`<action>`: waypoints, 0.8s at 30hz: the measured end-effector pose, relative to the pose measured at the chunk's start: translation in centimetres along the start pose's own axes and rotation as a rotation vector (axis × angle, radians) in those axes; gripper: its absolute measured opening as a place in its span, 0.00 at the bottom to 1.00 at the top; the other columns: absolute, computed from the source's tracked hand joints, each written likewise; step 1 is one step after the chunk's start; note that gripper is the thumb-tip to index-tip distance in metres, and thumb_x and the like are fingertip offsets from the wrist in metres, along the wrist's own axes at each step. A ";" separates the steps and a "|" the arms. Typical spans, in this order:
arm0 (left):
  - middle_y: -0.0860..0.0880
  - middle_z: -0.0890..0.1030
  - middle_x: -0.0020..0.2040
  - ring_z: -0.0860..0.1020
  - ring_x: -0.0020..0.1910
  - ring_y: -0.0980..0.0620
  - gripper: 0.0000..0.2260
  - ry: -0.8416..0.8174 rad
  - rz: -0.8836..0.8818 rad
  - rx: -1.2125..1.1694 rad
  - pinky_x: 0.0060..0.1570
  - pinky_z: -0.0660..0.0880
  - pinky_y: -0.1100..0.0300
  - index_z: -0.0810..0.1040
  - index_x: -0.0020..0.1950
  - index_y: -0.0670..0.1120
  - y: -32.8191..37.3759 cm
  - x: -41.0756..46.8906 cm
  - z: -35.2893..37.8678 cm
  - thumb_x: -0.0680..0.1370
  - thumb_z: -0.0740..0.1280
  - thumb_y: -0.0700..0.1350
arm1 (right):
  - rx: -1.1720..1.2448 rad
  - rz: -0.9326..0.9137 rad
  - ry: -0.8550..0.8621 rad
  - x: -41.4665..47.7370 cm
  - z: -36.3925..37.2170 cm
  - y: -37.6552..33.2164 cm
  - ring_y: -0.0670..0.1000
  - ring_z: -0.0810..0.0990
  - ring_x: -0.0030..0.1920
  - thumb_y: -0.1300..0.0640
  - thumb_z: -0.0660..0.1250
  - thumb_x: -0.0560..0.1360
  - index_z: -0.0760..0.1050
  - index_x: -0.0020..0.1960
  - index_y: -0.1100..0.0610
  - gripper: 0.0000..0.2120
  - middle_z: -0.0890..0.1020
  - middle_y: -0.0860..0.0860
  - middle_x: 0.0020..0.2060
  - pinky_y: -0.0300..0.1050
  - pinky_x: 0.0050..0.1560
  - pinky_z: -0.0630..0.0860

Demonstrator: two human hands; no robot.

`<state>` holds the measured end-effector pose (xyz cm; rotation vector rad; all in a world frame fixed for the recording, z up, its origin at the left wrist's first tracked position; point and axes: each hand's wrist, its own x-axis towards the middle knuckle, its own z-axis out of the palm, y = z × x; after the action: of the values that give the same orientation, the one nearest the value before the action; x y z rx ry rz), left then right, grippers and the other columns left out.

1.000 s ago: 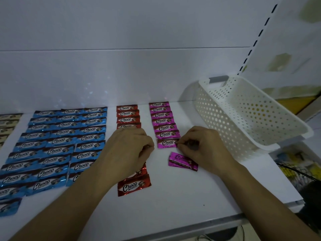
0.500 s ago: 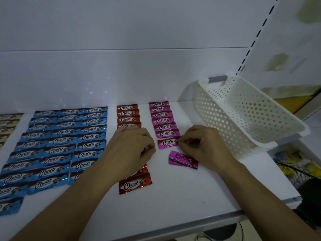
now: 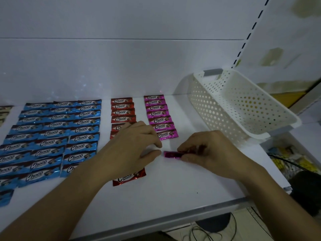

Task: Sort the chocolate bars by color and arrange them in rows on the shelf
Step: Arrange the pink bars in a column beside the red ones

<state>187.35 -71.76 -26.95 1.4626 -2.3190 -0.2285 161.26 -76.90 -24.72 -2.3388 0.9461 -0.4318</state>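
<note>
On the white shelf (image 3: pixel 182 186) lie blue bars (image 3: pixel 52 136) in three columns, a red column (image 3: pixel 122 110) and a pink column (image 3: pixel 159 117). My right hand (image 3: pixel 208 150) pinches a loose pink bar (image 3: pixel 172 154) just below the pink column's last bar (image 3: pixel 167 134). My left hand (image 3: pixel 132 148) hovers over the lower red bars with curled fingers, thumb and forefinger tips close to the pink bar's left end; it seems to hold nothing. A red bar (image 3: pixel 129 177) shows below the left wrist.
A white perforated basket (image 3: pixel 243 108) stands tilted at the shelf's right end, overhanging the edge. Beige bars (image 3: pixel 4 113) lie at the far left. Below the shelf's right side are cables and yellow packets (image 3: pixel 291 159).
My right hand moved down from the last pink bar in the column and picked up the loose pink bar. My left hand shifted right toward it, off the red bars.
</note>
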 end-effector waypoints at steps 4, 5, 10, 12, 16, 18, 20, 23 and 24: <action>0.59 0.80 0.52 0.74 0.53 0.59 0.08 0.000 0.029 0.008 0.57 0.72 0.55 0.81 0.54 0.56 0.1 0.0 0.0 0.78 0.68 0.55 | 0.065 -0.003 -0.089 -0.6 -0.3 -0.2 0.44 0.83 0.43 0.52 0.76 0.73 0.85 0.52 0.46 0.08 0.84 0.39 0.44 0.34 0.42 0.77; 0.59 0.80 0.52 0.74 0.53 0.60 0.08 -0.003 0.028 0.008 0.57 0.72 0.55 0.81 0.54 0.56 0.1 -0.1 0.0 0.78 0.68 0.55 | 0.048 -0.021 -0.101 -0.6 -0.3 -0.4 0.45 0.83 0.43 0.52 0.75 0.73 0.85 0.52 0.45 0.08 0.84 0.39 0.45 0.35 0.41 0.77; 0.60 0.79 0.50 0.74 0.51 0.60 0.06 0.010 0.031 0.002 0.57 0.73 0.54 0.82 0.53 0.56 -0.1 -0.1 -0.5 0.78 0.68 0.53 | 0.073 0.014 -0.005 0.2 -0.4 -0.3 0.45 0.81 0.43 0.58 0.72 0.76 0.86 0.53 0.47 0.09 0.82 0.42 0.43 0.31 0.40 0.72; 0.60 0.80 0.49 0.75 0.50 0.60 0.05 0.014 0.037 0.016 0.55 0.75 0.53 0.83 0.52 0.55 -0.1 -0.1 -0.7 0.78 0.69 0.52 | 0.009 0.027 0.011 0.8 -0.2 0.3 0.43 0.80 0.43 0.60 0.70 0.77 0.85 0.54 0.48 0.10 0.81 0.42 0.43 0.29 0.41 0.70; 0.59 0.81 0.48 0.75 0.49 0.59 0.05 0.020 0.037 0.043 0.54 0.75 0.51 0.83 0.51 0.55 -0.3 -0.1 -0.8 0.78 0.70 0.52 | -0.035 0.034 0.076 1.5 1.1 0.9 0.41 0.79 0.42 0.58 0.73 0.76 0.84 0.53 0.49 0.08 0.82 0.40 0.42 0.27 0.41 0.70; 0.59 0.80 0.49 0.74 0.49 0.60 0.06 0.042 0.032 0.033 0.55 0.74 0.53 0.83 0.52 0.55 -0.3 -0.1 -0.8 0.78 0.68 0.52 | -0.056 0.004 0.170 1.4 1.7 1.1 0.42 0.79 0.41 0.56 0.74 0.74 0.83 0.52 0.49 0.07 0.81 0.41 0.42 0.28 0.41 0.70; 0.58 0.80 0.50 0.75 0.50 0.59 0.07 0.075 0.010 0.018 0.55 0.74 0.53 0.83 0.53 0.54 -0.2 0.1 -0.8 0.77 0.68 0.52 | -0.032 -0.001 0.244 1.0 1.9 1.4 0.46 0.79 0.42 0.54 0.75 0.73 0.82 0.51 0.50 0.08 0.80 0.42 0.44 0.30 0.41 0.71; 0.56 0.81 0.50 0.76 0.50 0.57 0.08 0.092 -0.021 0.046 0.56 0.74 0.52 0.84 0.54 0.53 -0.3 0.1 -0.7 0.77 0.69 0.51 | 0.015 -0.006 0.243 0.2 1.9 1.8 0.48 0.79 0.43 0.54 0.77 0.71 0.84 0.49 0.49 0.07 0.80 0.43 0.43 0.33 0.40 0.73; 0.56 0.81 0.50 0.77 0.50 0.57 0.09 0.086 -0.026 0.056 0.56 0.74 0.51 0.84 0.55 0.53 -0.4 0.1 -0.8 0.77 0.69 0.51 | 0.014 -0.012 0.223 0.2 2.0 1.8 0.47 0.79 0.42 0.55 0.77 0.71 0.85 0.48 0.49 0.07 0.80 0.43 0.43 0.33 0.40 0.73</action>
<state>187.97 -71.95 -26.38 1.4998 -2.2560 -0.1071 161.37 -77.33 -27.37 -2.3186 1.0266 -0.7134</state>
